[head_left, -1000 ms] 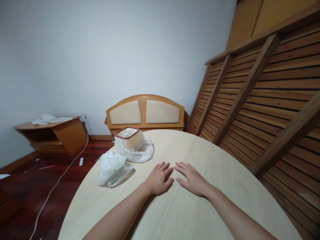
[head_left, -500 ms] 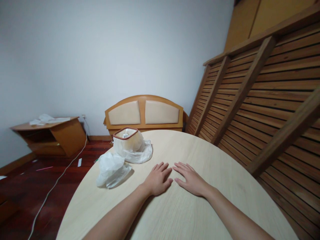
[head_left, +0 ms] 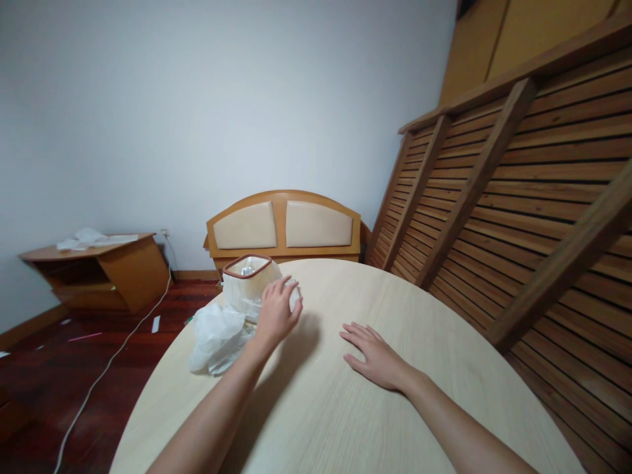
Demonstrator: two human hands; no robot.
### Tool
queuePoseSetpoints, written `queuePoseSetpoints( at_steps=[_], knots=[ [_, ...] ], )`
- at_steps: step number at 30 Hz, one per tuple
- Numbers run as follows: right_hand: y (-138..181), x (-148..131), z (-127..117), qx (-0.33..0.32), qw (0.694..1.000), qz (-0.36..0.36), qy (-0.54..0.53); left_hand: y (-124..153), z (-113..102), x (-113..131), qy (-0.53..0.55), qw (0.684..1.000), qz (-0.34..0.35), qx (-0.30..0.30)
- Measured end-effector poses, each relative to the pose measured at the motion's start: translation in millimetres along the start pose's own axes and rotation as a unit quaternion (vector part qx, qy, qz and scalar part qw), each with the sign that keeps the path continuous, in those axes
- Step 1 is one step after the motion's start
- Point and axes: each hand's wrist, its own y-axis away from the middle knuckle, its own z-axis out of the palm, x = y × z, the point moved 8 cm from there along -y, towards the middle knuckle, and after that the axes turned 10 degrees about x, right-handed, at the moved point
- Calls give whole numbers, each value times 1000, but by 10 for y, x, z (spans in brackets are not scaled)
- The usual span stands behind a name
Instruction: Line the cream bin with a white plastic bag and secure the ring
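Note:
My left hand is raised over the table, its fingers spread and curved. It is in front of the right side of a small bin with a brown squarish rim and a whitish plastic liner. Whether the fingertips touch the liner, I cannot tell. Something silvery shows inside the bin. A crumpled white plastic bag lies just in front of the bin, left of my wrist. Palm down on the pale round table, my right hand rests with its fingers stretched out and nothing in it.
Behind the table stands a headboard with two cream panels. A slatted wooden frame leans along the right. At the left, a low cabinet carries white plastic, and a white cable crosses the dark red floor.
My left hand has lifted off the tabletop and moved forward and left to the bin. My right hand stays in place.

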Motion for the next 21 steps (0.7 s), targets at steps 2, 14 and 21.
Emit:
queuePoseSetpoints(
  at_steps=[2, 14, 21],
  knots=[
    [7, -2, -7, -5, 1000, 5, 2, -139, -238, -291, -45, 996, -33, 72],
    [20, -21, -18, -17, 1000, 14, -1, -56, -301, -1203, -29, 974, -164, 152],
    [18, 4, -3, -9, 1000, 11, -10, -89, -176, -942, 8, 984, -125, 124]
  ],
)
